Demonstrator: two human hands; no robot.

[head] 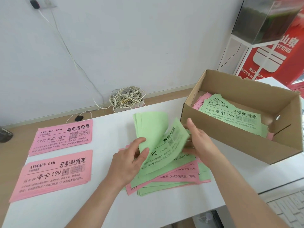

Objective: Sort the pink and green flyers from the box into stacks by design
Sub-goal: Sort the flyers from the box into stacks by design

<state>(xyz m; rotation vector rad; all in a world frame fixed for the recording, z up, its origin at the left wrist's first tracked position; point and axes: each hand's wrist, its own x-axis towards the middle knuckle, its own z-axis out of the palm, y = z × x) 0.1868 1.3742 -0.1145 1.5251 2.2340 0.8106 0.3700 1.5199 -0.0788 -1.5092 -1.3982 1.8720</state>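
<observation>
Flyer (164, 155) pale green, curled, black-printed

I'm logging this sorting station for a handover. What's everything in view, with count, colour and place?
far pink stack: one, pink, table's left, farther back
near pink stack: one, pink, table's left, closer
mixed pile: one, green and pink, table centre
lifted green flyers: several, green, raised over the mixed pile
cardboard box: one, brown, table's right
boxed flyers: count unclear, green and pink, inside the cardboard box
table: one, white
cable tangle: one, whitish, floor by the wall
adapter: one, black, floor
banner: one, red, upper right
left hand: pinches the lifted green flyers
right hand: straight fingers touch them
</observation>
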